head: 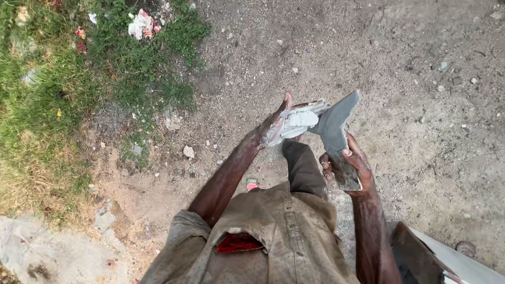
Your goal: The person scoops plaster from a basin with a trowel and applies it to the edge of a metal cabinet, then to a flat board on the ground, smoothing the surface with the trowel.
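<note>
A grey trowel (336,138) is gripped by its handle in the right hand (351,168), fingers wrapped around it, blade raised toward the left hand (276,122). A flat pale slab (302,120), smeared with grey paste, is held up by the left hand. Bare dirt ground (421,105) lies beyond both hands, grass (63,94) well left.

Colours: greys and browns against patchy green.
Trowel blade (334,126) grey, coated in pale grey-white paste; shirt (273,231) dull khaki with fine dots, red showing in pocket; ground (410,94) sandy brown; grass (58,100) green, yellowing in places.
</note>
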